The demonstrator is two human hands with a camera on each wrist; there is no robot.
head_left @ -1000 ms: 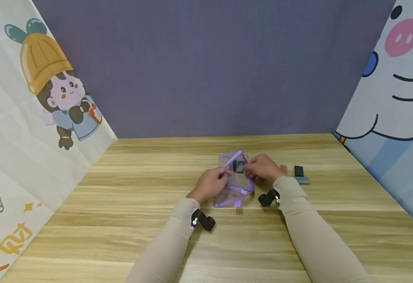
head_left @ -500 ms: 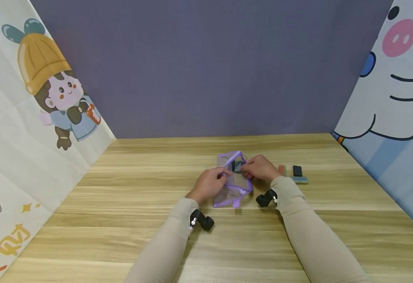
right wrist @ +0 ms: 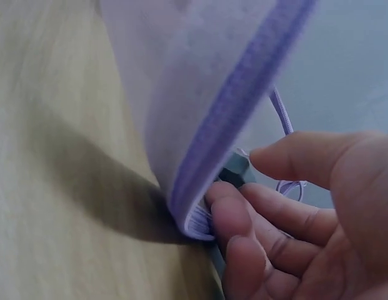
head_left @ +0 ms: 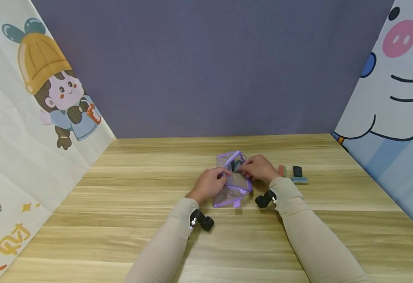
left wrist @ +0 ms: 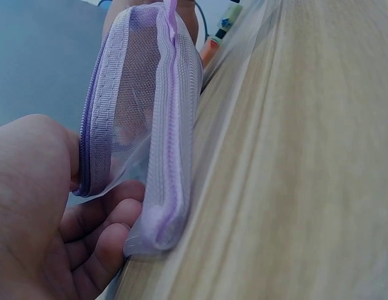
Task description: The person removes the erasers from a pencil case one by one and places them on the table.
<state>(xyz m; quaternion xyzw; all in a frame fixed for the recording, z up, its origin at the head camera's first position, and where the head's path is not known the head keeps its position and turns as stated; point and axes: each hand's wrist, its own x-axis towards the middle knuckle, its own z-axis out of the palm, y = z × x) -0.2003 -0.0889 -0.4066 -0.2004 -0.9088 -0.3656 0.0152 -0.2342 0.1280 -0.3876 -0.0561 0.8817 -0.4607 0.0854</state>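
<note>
An unzipped purple mesh zip pouch lies on the table before me. My left hand holds its left side; in the left wrist view the fingers curl against the zipped edge. At the pouch's right side, my right hand pinches a small dark grey block at the opening. The right wrist view shows this block by the thumb tip, partly hidden by the fingers and the purple trim. A narrow darker piece shows beside it in the pouch.
Right of my right hand lie a black block, a blue flat block and an orange and green piece, partly hidden by the wrist. The wooden table meets a grey-purple back panel and printed side panels.
The dark grey block has tilted and shifted slightly left with my right fingers. My left hand and the pouch have stayed nearly still.
</note>
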